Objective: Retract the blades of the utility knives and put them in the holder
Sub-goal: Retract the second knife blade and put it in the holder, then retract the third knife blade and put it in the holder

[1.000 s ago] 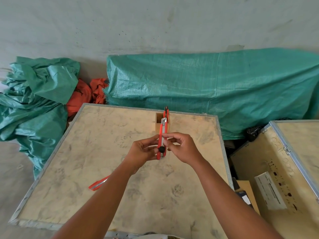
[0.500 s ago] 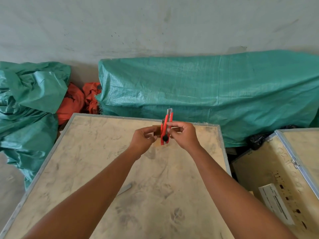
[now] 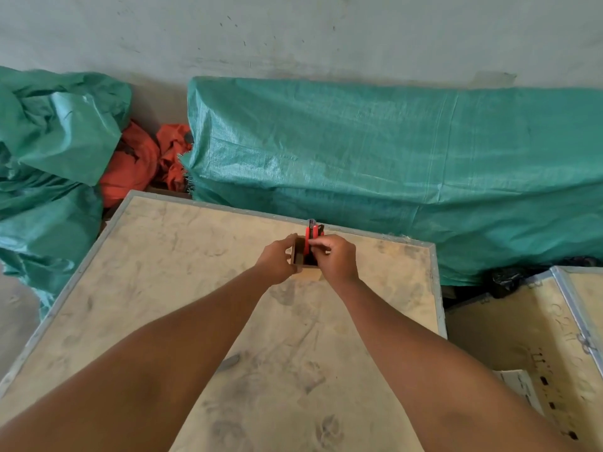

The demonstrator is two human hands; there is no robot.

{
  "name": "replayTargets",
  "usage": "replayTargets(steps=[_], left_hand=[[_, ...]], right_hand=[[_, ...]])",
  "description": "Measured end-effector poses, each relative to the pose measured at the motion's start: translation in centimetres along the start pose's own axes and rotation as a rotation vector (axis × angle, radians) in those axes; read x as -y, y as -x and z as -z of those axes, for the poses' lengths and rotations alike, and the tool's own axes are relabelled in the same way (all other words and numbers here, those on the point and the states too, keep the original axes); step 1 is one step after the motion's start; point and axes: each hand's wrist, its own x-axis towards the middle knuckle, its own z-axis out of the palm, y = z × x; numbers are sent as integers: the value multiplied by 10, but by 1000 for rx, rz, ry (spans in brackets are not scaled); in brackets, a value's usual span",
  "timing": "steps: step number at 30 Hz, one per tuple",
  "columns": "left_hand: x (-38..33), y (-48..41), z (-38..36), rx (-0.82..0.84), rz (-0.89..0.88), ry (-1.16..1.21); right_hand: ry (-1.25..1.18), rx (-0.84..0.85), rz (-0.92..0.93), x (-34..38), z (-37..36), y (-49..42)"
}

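Observation:
A small brown wooden holder (image 3: pixel 297 255) stands near the far edge of the plywood crate top (image 3: pixel 182 275). My left hand (image 3: pixel 277 261) grips the holder's left wall. My right hand (image 3: pixel 334 257) pinches a red utility knife (image 3: pixel 308 238) that stands upright with its lower part inside the holder. A second dark-tipped knife top (image 3: pixel 320 228) pokes up just behind it in the holder. A grey blade tip (image 3: pixel 230 362) shows on the crate top beside my left forearm, the rest hidden under the arm.
Green tarpaulin covers a long pile (image 3: pixel 391 164) behind the crate and a heap (image 3: pixel 49 151) at left, with orange cloth (image 3: pixel 143 158) between. A second wooden crate (image 3: pixel 538 337) with a metal edge sits at right, across a gap.
Both hands moved forward with the red knife. The knife went from held in the air to standing in the holder, and my left hand shifted onto the holder.

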Motion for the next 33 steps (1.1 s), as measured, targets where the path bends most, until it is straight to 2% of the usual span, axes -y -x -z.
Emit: replayTargets(steps=[8,22,25,30,33], left_hand=[[8,-8,-5,-44,11,104],[22,30,6,-114,25,71],[49,55,20,-118,46,138],[115,106,53,-112,112,210],[162,139,74,-109,167,185]], right_hand=[[60,18,-4,-4,-10,-4],[56,-5,1,21,7,35],[21,30,-66,36,-1,61],[-73,165,-351,69,-46,127],[-111,250,-457,89,-86,178]])
